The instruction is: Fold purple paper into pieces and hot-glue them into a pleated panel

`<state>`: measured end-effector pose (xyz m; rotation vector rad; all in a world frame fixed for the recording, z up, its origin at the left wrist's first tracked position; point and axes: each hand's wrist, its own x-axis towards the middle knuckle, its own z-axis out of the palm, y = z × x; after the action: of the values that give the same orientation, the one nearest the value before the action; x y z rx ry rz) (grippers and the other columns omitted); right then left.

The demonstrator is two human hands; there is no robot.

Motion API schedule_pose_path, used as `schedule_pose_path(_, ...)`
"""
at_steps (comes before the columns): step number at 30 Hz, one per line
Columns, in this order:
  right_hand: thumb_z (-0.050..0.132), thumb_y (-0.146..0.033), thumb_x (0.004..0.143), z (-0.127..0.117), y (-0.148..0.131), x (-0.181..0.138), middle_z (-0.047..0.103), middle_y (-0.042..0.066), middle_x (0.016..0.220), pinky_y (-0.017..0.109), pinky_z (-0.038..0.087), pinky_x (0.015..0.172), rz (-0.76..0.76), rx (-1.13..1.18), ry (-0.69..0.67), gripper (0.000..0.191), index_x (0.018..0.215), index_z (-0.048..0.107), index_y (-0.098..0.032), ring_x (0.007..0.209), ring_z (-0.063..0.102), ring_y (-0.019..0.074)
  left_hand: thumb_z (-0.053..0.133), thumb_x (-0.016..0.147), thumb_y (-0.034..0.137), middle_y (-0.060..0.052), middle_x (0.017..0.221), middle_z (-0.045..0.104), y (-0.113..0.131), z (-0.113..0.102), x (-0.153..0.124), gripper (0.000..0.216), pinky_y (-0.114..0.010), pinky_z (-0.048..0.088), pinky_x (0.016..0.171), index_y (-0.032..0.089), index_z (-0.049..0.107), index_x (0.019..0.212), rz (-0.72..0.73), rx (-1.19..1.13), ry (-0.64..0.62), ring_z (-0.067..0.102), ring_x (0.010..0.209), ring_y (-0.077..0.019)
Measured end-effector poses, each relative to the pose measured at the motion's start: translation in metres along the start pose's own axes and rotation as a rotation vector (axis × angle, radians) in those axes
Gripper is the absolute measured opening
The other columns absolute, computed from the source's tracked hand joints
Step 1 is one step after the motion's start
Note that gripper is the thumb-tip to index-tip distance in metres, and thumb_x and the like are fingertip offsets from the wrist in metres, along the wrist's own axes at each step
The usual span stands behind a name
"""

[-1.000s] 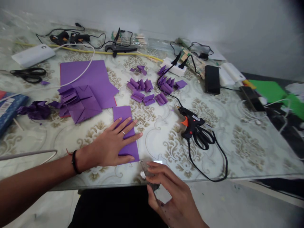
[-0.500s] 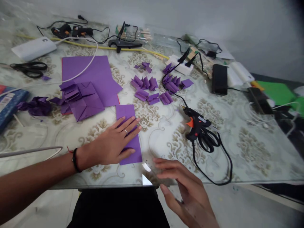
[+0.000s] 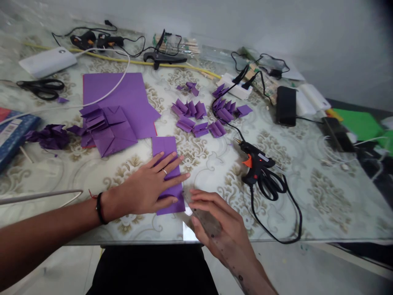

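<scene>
A folded strip of purple paper (image 3: 165,143) lies lengthwise before me on the glass-topped table. Palm down across it, my left hand (image 3: 147,184) is open with fingers spread, the fingertips reaching past its right edge. My right hand (image 3: 222,223) hovers at the table's front edge, close to the strip's lower right corner. Its fingers are stretched out with the thumb apart, and I see no object gripped in them. A greyish see-through smear with dark specks runs over that hand; what it is I cannot make out. Larger purple sheets (image 3: 123,86) lie behind the strip.
Folded purple pieces (image 3: 201,129) sit in rows beyond the strip. To the right, a black glue gun (image 3: 258,162) rests by black-handled scissors (image 3: 270,186), its cord looping forward. A folded purple form (image 3: 115,129) and crumpled paper (image 3: 50,137) lie left. A power strip (image 3: 236,86) stands behind.
My right hand has moved up and left, nearer the purple strip. My left hand stays on the strip, fingers slightly more spread. The whole view has shifted a little.
</scene>
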<state>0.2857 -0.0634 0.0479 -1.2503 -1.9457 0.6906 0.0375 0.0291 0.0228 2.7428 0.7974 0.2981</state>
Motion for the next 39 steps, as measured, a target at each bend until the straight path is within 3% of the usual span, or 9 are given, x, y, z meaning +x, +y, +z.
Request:
schedule_pose_path(4,0.069,-0.012,0.095,0.001,0.000,0.005,0.077,0.006,0.113,0.034,0.064,0.106,0.006,0.022,-0.002,0.023,0.113,0.074,-0.026,0.119,0.078,0.0217,0.061,0.109,0.050,-0.021,0.177,0.038,-0.004,-0.012,-0.001,0.060,-0.068,0.028,0.133,0.022,0.056,0.161,0.033,0.010,-0.019,0.033,0.166,-0.0430)
schedule_pose_path(8,0.068,-0.012,0.095,0.001,0.002,0.007,0.076,0.005,0.113,0.033,0.063,0.105,0.016,0.031,-0.012,0.023,0.112,0.074,-0.026,0.118,0.078,0.0212,0.067,0.106,0.039,-0.015,0.166,0.058,-0.006,-0.028,-0.007,0.042,-0.059,0.037,0.132,0.023,0.071,0.144,0.019,0.044,-0.008,0.053,0.155,-0.0365)
schedule_pose_path(13,0.069,-0.014,0.095,0.000,0.007,0.014,0.076,0.005,0.113,0.034,0.064,0.104,0.027,0.053,0.001,0.022,0.112,0.074,-0.027,0.119,0.078,0.0224,0.064,0.107,0.031,-0.009,0.152,0.071,0.002,-0.024,-0.017,0.031,-0.055,0.049,0.125,0.022,0.076,0.135,0.048,0.068,0.070,0.061,0.147,-0.0364)
schedule_pose_path(20,0.069,-0.015,0.095,0.003,0.011,0.028,0.076,0.006,0.110,0.033,0.064,0.101,-0.002,0.024,0.012,0.020,0.110,0.075,-0.026,0.116,0.079,0.0209,0.066,0.106,0.029,-0.013,0.152,0.070,0.004,-0.017,-0.020,0.029,-0.054,0.050,0.125,0.021,0.077,0.132,0.040,0.062,0.113,0.062,0.147,-0.0352)
schedule_pose_path(29,0.072,-0.016,0.092,0.002,0.016,0.052,0.079,0.007,0.109,0.040,0.067,0.096,0.005,0.030,0.001,0.016,0.103,0.076,-0.026,0.109,0.081,0.0258,0.067,0.105,0.028,-0.014,0.150,0.071,0.002,-0.014,-0.020,0.027,-0.055,0.049,0.125,0.020,0.078,0.129,0.042,0.053,0.133,0.064,0.145,-0.0348)
schedule_pose_path(39,0.070,-0.014,0.091,0.013,0.012,0.038,0.079,0.007,0.109,0.039,0.066,0.100,0.028,-0.001,0.068,0.022,0.106,0.078,-0.027,0.113,0.081,0.0254,0.066,0.105,0.028,-0.012,0.153,0.069,0.001,-0.016,-0.020,0.027,-0.053,0.046,0.127,0.023,0.076,0.131,0.026,0.050,0.086,0.060,0.148,-0.0327)
